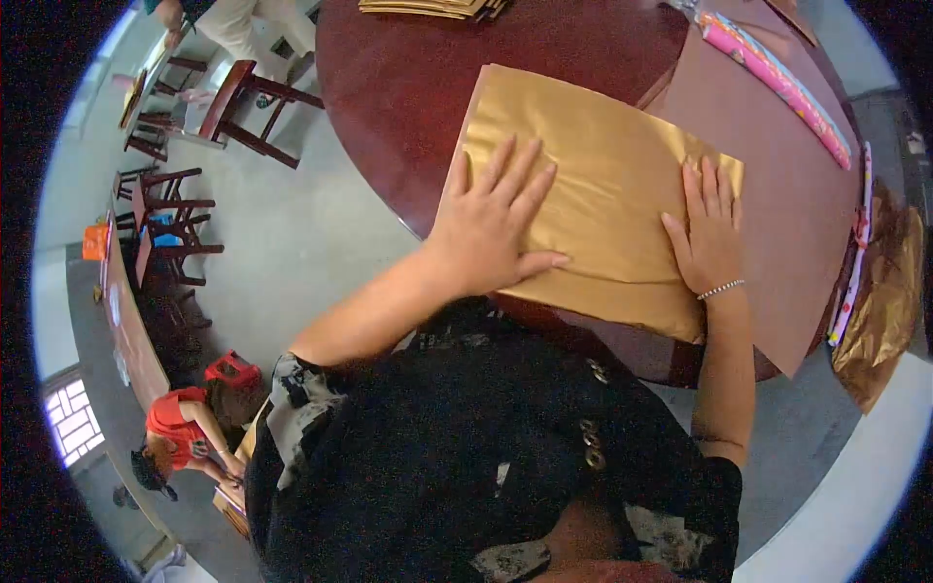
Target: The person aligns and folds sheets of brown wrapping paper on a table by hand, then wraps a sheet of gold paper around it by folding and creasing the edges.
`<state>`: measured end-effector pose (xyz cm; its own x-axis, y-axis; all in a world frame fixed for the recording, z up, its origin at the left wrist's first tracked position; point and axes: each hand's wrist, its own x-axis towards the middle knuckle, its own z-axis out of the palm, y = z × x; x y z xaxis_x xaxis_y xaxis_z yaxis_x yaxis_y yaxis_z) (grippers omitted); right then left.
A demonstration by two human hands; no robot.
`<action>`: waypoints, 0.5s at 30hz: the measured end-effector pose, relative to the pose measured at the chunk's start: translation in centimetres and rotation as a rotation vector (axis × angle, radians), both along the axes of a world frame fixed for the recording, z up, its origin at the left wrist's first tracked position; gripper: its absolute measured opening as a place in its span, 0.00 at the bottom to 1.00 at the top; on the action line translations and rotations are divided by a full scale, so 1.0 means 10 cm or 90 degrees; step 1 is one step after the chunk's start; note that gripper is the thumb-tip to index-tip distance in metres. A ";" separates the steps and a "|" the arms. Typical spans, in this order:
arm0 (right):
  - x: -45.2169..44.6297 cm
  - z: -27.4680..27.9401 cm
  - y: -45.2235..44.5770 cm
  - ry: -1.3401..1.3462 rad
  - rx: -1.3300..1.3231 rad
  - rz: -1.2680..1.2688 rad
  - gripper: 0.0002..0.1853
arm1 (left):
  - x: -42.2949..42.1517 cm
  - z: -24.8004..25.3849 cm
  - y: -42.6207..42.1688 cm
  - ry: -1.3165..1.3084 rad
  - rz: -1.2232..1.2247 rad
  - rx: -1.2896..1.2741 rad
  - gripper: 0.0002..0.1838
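Note:
A large gold sheet (612, 194), folded or stacked in layers, lies on the dark red round table (379, 107). My left hand (496, 223) rests flat on its left part, fingers spread. On its right edge lies my right hand (709, 223), palm down with the thumb apart and a beaded bracelet at the wrist. Neither hand grips anything. A wide brownish-pink sheet (787, 233) lies on the table to the right of the gold one, partly hidden by it.
A stack of gold-brown pieces (428, 8) sits at the far edge. A pink patterned roll (777, 87) lies at the right, near crumpled gold wrapping (880, 301). Wooden stools (253, 112) stand at the left. A person in red (180, 432) works at lower left; another stands at upper left.

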<state>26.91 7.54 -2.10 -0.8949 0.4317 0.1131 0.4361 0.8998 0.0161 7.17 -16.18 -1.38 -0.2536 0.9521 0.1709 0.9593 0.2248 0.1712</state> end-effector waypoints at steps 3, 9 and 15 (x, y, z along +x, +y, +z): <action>-0.02 0.00 0.01 -0.015 0.010 -0.008 0.34 | -0.16 0.00 -0.12 0.002 0.035 -0.015 0.48; 0.29 0.08 0.22 0.253 -0.087 -0.151 0.27 | -0.64 -0.12 -0.51 -0.353 0.199 0.281 0.27; 0.79 0.02 0.04 0.196 -0.339 -0.361 0.28 | -0.47 -0.15 -0.78 -0.588 0.361 0.435 0.16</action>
<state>34.84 7.95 -1.94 -0.4883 0.8722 -0.0300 0.7404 0.3958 -0.5432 2.49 -24.00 -2.91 -0.8784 0.4615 0.1243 0.2226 0.1649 0.9609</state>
